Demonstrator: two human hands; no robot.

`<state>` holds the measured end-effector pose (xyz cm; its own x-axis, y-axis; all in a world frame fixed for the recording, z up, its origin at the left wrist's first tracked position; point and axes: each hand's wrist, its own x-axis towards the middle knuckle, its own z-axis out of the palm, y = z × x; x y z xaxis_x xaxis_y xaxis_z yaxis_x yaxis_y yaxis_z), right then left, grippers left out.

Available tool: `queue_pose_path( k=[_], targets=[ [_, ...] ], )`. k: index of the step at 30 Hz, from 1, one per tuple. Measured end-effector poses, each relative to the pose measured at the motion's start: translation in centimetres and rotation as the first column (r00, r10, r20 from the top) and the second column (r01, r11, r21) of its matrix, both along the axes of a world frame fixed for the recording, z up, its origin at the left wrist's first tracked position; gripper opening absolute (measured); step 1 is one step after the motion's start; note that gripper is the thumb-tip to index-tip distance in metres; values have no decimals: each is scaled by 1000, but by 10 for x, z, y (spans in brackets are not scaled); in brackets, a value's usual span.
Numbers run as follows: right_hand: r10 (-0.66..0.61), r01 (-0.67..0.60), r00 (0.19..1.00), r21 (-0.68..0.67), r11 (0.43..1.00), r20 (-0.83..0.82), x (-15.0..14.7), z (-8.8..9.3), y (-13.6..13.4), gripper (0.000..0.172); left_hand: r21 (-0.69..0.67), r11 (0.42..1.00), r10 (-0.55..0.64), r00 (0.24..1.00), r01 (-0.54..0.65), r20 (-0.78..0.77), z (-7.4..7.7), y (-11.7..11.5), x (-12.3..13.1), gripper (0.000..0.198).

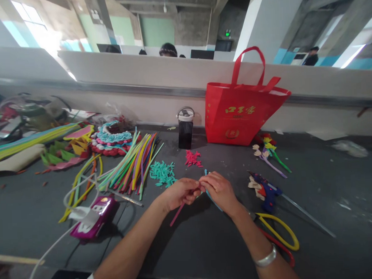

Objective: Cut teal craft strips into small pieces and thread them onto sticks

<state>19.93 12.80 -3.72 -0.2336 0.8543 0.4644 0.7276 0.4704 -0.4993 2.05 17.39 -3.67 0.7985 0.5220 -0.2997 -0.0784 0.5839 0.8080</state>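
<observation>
My left hand [182, 192] and my right hand [219, 190] meet fingertip to fingertip above the table, both closed in a pinch. A pink pipe cleaner [176, 215] sticks out below my left fingers. What lies between the fingertips is too small to make out. Beside and partly under my right hand is a blue pipe cleaner [213, 201]. Just beyond the hands are a small pile of pink pieces [193, 158] and a larger pile of teal pieces [162, 173]. A bundle of coloured pipe cleaners [134, 164] lies to the left.
At right lie a blue glue gun [270, 193], scissors [280, 230] with yellow and red handles, and pipe-cleaner flowers [269, 150]. A dark bottle [185, 133] and a red bag [243, 114] stand at the back. Near left is a purple power strip [95, 217] with a white cable.
</observation>
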Motion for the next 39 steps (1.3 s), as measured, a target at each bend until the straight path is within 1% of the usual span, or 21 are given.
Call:
queue_pose_path(
  k=[6,11,17,23,26,29,33,36,39],
  targets=[
    [18,-18,999,-5,1000,-33,1,2,0,21,17,1000,19,1000,-19,-18,-2,1,0,28],
    [69,-70,994,-3,998,-87,4,3,1,19,40,999,23,1000,-23,-9,-4,1,1,28],
    [84,-83,983,9,996,-165,5,3,3,17,90,991,105,992,-99,-66,-2,0,3,30],
    [107,-117,966,-29,993,-236,5,0,3,19,98,994,44,997,-38,-56,4,2,-1,34],
    [88,-97,973,-33,995,-214,6,-1,3,18,67,998,23,998,-19,-61,7,3,-2,37],
    [85,-90,984,-28,996,-160,5,-2,3,17,45,999,24,996,-21,-82,8,3,-2,35],
    [79,-81,992,-10,997,-94,4,-2,2,18,64,997,49,996,-44,-76,5,4,-3,28],
    [68,-69,996,-9,998,-53,3,-1,1,16,14,999,47,998,-47,-52,3,5,-4,27],
    [69,-69,997,-15,997,-20,3,0,1,15,-13,999,47,997,-48,-60,1,5,-4,26]
  ],
)
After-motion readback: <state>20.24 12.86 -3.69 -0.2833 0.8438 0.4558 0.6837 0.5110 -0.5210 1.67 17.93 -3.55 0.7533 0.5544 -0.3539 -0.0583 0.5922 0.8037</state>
